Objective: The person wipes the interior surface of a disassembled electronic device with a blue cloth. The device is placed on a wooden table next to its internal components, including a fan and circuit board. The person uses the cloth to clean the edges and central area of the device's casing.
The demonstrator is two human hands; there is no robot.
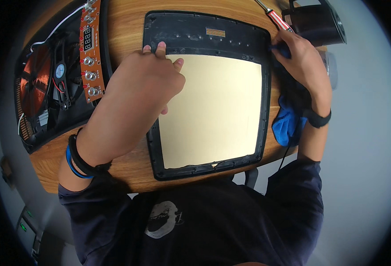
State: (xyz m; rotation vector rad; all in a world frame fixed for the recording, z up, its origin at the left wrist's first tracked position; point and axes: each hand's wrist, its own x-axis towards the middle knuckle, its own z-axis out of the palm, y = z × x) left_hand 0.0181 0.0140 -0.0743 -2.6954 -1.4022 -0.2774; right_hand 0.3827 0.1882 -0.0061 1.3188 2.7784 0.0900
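Observation:
An induction cooker's top cover (212, 113) lies inner side up, a pale gold panel inside a black plastic frame (195, 23) with a small display window and a row of small holes. My left hand (155, 73) rests on its upper left part, fingers spread over frame and panel, with nothing held. Close to the cover's upper right edge, my right hand (298, 56) pinches a bunched part of a dark blue cloth (283, 50). More blue cloth (288, 126) shows below that wrist; whether it is one piece I cannot tell.
At left sits the cooker base (59, 109) with a copper coil (34, 83) and an orange circuit board (91, 50). A screwdriver (278, 20) and a dark pitcher-like vessel (315, 21) are at the upper right. The wooden table (56, 169) ends just before my body.

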